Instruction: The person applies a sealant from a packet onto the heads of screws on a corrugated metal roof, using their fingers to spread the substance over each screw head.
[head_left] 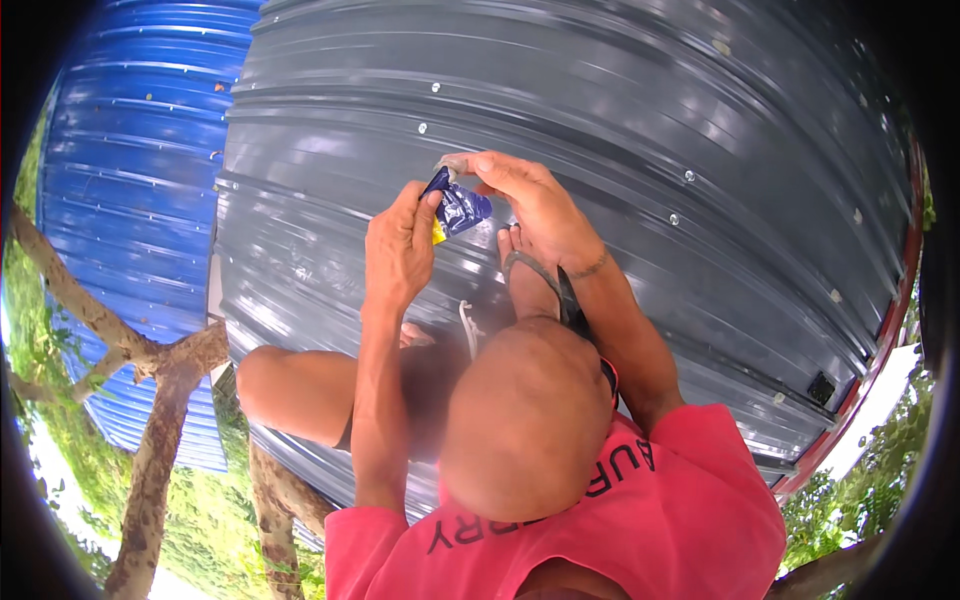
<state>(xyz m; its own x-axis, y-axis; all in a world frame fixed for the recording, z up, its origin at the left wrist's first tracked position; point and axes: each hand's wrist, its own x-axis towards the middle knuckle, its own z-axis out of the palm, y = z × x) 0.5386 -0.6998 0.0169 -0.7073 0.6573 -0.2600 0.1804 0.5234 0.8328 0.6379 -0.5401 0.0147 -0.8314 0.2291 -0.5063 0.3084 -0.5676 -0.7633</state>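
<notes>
While both hands pinch it, the small sachet [457, 208] sits out in front of the person's knees, held up over the grey corrugated roof [640, 120]. Head view only.

Left hand [398, 250]: grip closed on the sachet's lower left edge, thumb on top, fingers curled behind. Right hand [535, 205]: grip closed too, fingertips pinched on the sachet's top corner, just above the left grip. The two grips nearly touch, sachet stretched between them.

Handling, as a guess: very light, thin flexible film, crinkly, probably slick and glossy, so it could slip from sweaty fingers. Not fragile, but contents could spill once it is torn. Best hold is at the sealed edges or corners, tight pinch, not the puffy middle.

Look: dark blue glossy wrapper, small yellow patch at the bottom near the left thumb, light glare on the face. Top corner is hidden under the right fingertips, so cannot tell if it is open.

Below the grips: a sandalled foot [530, 280]. Left of the left grip: blue roof panel [130, 150], tree branches [150, 400].
</notes>
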